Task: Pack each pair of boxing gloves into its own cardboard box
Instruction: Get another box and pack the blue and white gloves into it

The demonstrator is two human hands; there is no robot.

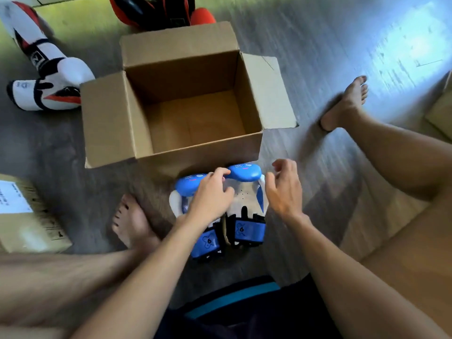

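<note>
A pair of blue and white boxing gloves (244, 192) lies side by side on the floor just in front of an open cardboard box (190, 155), whose inside holds nothing. My left hand (210, 194) rests on top of the left glove with its fingers curled over the blue padded end. Beside the right glove hovers my right hand (283, 189), fingers loosely bent and holding nothing. A white, black and red pair (46, 77) lies at the far left. An orange and black pair (159, 11) sits behind the box.
A closed cardboard box with a white label (27, 216) stands at the near left. Another cardboard piece (440, 111) shows at the right edge. My bare feet (132, 221) and legs (391, 152) lie on the grey wooden floor on both sides of the gloves.
</note>
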